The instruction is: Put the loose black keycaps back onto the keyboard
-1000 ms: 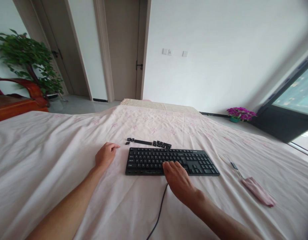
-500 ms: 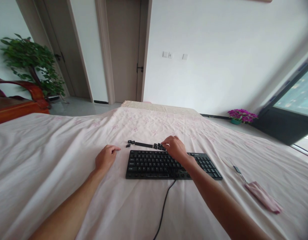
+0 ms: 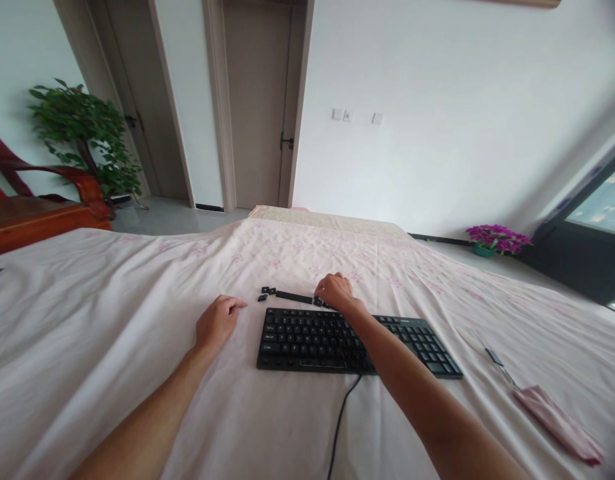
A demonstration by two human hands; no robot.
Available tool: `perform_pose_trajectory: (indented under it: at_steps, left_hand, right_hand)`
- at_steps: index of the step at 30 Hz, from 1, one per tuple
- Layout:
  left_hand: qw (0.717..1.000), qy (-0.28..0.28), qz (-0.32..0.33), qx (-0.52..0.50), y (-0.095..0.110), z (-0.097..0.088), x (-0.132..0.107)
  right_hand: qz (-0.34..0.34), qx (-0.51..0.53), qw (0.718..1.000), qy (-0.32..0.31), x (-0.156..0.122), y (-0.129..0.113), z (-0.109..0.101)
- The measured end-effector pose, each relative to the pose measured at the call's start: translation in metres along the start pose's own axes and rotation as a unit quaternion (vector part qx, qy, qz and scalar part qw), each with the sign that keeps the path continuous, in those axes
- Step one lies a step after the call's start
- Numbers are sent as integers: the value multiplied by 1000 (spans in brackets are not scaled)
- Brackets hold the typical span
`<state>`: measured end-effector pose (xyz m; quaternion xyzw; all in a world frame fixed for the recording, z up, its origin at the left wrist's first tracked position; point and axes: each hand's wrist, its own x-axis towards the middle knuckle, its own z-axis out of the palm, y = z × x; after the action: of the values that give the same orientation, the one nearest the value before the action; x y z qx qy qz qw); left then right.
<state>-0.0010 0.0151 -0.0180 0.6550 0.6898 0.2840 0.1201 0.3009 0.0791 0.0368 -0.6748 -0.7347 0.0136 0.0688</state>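
Observation:
A black keyboard (image 3: 307,340) lies on the cloth, its bottom row bare of keycaps on the left part. Behind its back edge a loose space bar (image 3: 294,297) and several small keycaps (image 3: 263,297) lie in a line. My right hand (image 3: 336,291) reaches across the keyboard to the right end of this line; thumb and fingertips are pinched together at a keycap there, mostly hidden by the fingers. My left hand (image 3: 218,325) rests on the cloth left of the keyboard, one finger stretched toward the keycaps, with nothing visible in it.
The keyboard cable (image 3: 343,417) runs toward me over the pinkish bedsheet-like cloth (image 3: 227,427). To the right lie a thin tool with a dark middle piece (image 3: 494,356) and a folded pink cloth (image 3: 557,423). Beyond stand a wooden chair, a plant and magenta flowers.
The view has shifted slightly, so the keyboard sits a little lower and farther right. My right hand has moved left along the row of keycaps. The left hand stays resting on the cloth.

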Motion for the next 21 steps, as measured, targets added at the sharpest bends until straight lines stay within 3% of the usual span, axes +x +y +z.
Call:
perform_pose_trajectory:
  at_steps: [21]
  left_hand:
    - [1000,6,2,0,1,0,0]
  right_hand:
    - [-30,-64,997,-15,19,-2,9]
